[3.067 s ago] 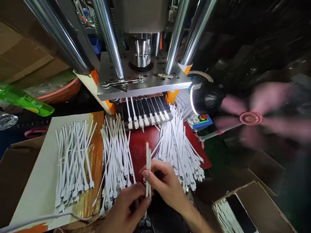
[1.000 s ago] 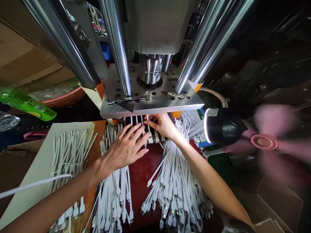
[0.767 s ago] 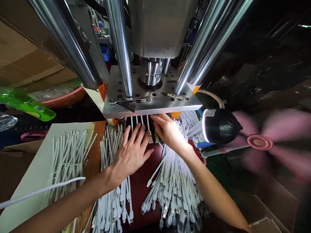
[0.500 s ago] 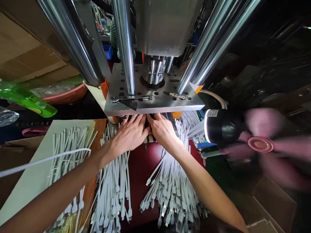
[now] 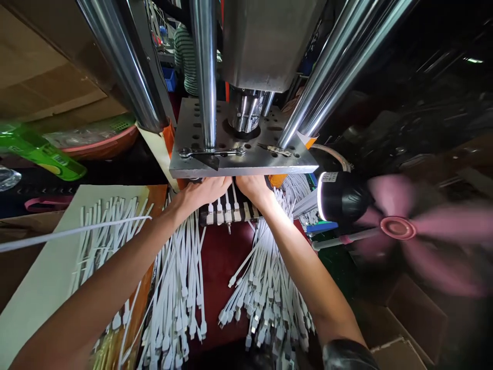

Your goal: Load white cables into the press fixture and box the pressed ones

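Note:
My left hand [image 5: 208, 190] and my right hand [image 5: 253, 186] reach under the front edge of the press's steel plate [image 5: 246, 167]. The plate hides the fingers of both, so what they hold cannot be made out. Between and below my wrists lies a dark fixture [image 5: 206, 220] with pale slots along its front. Several white cables [image 5: 227, 207] lie side by side in it, their connector ends toward me. Bundles of white USB cables spread on either side: a left bundle [image 5: 177, 288] below my left wrist and a right bundle [image 5: 269, 293] beside my right forearm.
A wrench [image 5: 211, 152] and a small pointed tool [image 5: 275, 149] lie on the plate between steel columns [image 5: 208, 77]. At right are a black lamp [image 5: 342, 197] and a spinning pink fan [image 5: 398, 227]. More cables rest on a board [image 5: 50, 267] at left, near a green bottle [image 5: 42, 154].
Both hands have moved farther back under the plate and their fingers are now hidden. The fixture's front and the cables in it have come into view. The whole view has shifted slightly.

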A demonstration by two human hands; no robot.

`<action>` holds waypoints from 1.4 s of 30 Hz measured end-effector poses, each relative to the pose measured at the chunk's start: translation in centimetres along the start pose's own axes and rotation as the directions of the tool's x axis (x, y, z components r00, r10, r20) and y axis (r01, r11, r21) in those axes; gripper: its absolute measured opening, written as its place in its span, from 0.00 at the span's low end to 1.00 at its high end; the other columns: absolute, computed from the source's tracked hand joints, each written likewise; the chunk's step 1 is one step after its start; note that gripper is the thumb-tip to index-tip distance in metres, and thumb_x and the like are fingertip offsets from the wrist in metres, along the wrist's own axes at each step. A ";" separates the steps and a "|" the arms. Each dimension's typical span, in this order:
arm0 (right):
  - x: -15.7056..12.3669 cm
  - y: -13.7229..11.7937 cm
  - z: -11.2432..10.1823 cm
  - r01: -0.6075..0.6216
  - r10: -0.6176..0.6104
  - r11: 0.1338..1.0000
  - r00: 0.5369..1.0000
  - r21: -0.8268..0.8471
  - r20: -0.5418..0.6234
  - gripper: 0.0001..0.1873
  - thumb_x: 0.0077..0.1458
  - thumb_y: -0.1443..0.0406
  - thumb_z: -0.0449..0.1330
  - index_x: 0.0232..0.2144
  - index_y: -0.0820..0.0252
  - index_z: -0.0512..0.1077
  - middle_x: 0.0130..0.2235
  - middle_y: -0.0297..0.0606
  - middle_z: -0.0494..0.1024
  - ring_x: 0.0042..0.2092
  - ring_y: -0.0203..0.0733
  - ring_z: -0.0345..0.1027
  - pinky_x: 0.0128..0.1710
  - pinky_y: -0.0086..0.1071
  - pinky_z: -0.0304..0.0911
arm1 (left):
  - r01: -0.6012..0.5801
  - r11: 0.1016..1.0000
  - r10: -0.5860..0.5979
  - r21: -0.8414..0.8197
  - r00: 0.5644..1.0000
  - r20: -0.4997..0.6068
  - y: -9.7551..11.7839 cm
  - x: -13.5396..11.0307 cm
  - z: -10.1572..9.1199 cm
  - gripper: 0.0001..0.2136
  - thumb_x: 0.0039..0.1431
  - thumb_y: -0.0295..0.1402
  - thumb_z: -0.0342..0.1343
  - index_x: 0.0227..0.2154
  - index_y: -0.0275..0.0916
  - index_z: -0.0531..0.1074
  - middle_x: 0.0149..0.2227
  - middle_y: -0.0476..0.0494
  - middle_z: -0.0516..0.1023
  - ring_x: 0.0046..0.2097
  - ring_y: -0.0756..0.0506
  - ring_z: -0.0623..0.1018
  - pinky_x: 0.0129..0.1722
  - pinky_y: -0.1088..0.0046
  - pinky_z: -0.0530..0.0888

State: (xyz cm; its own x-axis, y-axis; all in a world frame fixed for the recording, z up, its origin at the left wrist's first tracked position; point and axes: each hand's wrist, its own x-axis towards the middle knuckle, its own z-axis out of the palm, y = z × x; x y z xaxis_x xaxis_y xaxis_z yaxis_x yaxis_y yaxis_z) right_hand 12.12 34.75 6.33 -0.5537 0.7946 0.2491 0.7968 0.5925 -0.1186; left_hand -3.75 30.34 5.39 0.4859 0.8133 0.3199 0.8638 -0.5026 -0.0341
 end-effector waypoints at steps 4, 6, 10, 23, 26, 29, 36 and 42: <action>-5.7 -1.9 -2.3 -0.050 0.051 0.998 0.999 -0.024 0.001 0.18 0.68 0.76 0.45 0.52 0.70 0.71 0.46 0.46 0.81 0.42 0.39 0.73 0.40 0.28 0.62 | 0.073 0.997 -0.074 -0.008 0.996 -0.053 2.7 -4.0 -2.7 0.14 0.72 0.31 0.44 0.41 0.38 0.76 0.42 0.35 0.82 0.45 0.38 0.81 0.47 0.60 0.75; -11.6 -3.4 -2.9 -0.157 0.157 0.987 0.987 -0.038 0.016 0.14 0.67 0.73 0.49 0.49 0.66 0.72 0.43 0.45 0.80 0.35 0.39 0.72 0.32 0.30 0.58 | 0.204 0.979 -0.203 0.020 0.977 -0.069 4.7 -9.2 -3.7 0.14 0.71 0.37 0.46 0.36 0.38 0.75 0.41 0.35 0.82 0.44 0.36 0.80 0.47 0.58 0.74; -22.8 -5.8 -2.1 -0.436 0.472 0.878 0.856 -0.198 0.210 0.12 0.70 0.60 0.56 0.35 0.61 0.72 0.30 0.40 0.76 0.25 0.42 0.67 0.23 0.35 0.45 | 0.485 0.858 -0.513 0.170 0.830 0.221 7.2 -20.0 -3.4 0.17 0.69 0.44 0.48 0.27 0.42 0.70 0.29 0.39 0.79 0.35 0.36 0.80 0.36 0.61 0.71; -26.4 -4.5 -3.0 -0.650 0.634 0.669 0.752 0.360 0.180 0.21 0.66 0.53 0.54 0.29 0.57 0.78 0.25 0.37 0.79 0.25 0.42 0.68 0.29 0.33 0.54 | 0.776 0.451 -0.613 -0.442 0.629 0.478 5.9 -22.1 -4.6 0.21 0.63 0.54 0.54 0.24 0.43 0.62 0.22 0.54 0.63 0.26 0.48 0.64 0.29 0.72 0.61; -26.9 -5.1 -3.6 -0.615 0.660 0.680 0.750 0.399 0.031 0.21 0.65 0.51 0.56 0.32 0.56 0.81 0.28 0.37 0.80 0.24 0.39 0.65 0.29 0.32 0.55 | 0.739 0.141 -0.480 -0.659 0.633 0.607 7.0 -22.4 -4.9 0.24 0.62 0.56 0.56 0.23 0.42 0.63 0.23 0.55 0.60 0.25 0.50 0.63 0.26 0.74 0.61; -27.4 -6.7 -4.5 -0.531 0.624 0.681 0.781 0.505 -0.021 0.18 0.66 0.53 0.57 0.32 0.57 0.79 0.30 0.35 0.79 0.25 0.36 0.63 0.29 0.31 0.56 | 0.750 -0.175 -0.279 -0.637 0.583 0.763 10.2 -22.1 -4.7 0.24 0.59 0.58 0.59 0.25 0.39 0.72 0.24 0.53 0.68 0.23 0.52 0.66 0.22 0.76 0.63; -29.6 -12.7 -5.4 -0.439 0.250 0.503 0.898 0.744 0.361 0.08 0.61 0.68 0.58 0.30 0.58 0.75 0.28 0.31 0.75 0.30 0.35 0.68 0.32 0.25 0.60 | 0.563 -0.631 -0.246 -0.533 0.506 0.826 17.5 -20.0 -2.9 0.28 0.47 0.62 0.67 0.32 0.37 0.79 0.18 0.55 0.66 0.18 0.53 0.65 0.17 0.79 0.60; -29.0 -10.9 -5.4 -0.539 0.076 0.303 0.836 0.786 0.544 0.07 0.54 0.61 0.69 0.36 0.56 0.80 0.33 0.33 0.79 0.33 0.38 0.69 0.33 0.27 0.60 | 0.591 -0.178 -0.217 -0.787 0.756 0.618 18.1 -21.0 -3.7 0.23 0.62 0.54 0.59 0.24 0.39 0.78 0.25 0.47 0.71 0.25 0.50 0.70 0.25 0.74 0.67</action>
State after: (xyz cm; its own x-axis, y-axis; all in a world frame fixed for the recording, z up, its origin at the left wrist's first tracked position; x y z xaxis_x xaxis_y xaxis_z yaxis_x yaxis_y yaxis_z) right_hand 20.76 4.52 5.61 -0.5335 0.7815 -0.3236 0.3495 -0.1447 -0.9257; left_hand 1.19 3.07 1.52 0.2618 0.9050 -0.3354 0.0293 0.3399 0.9400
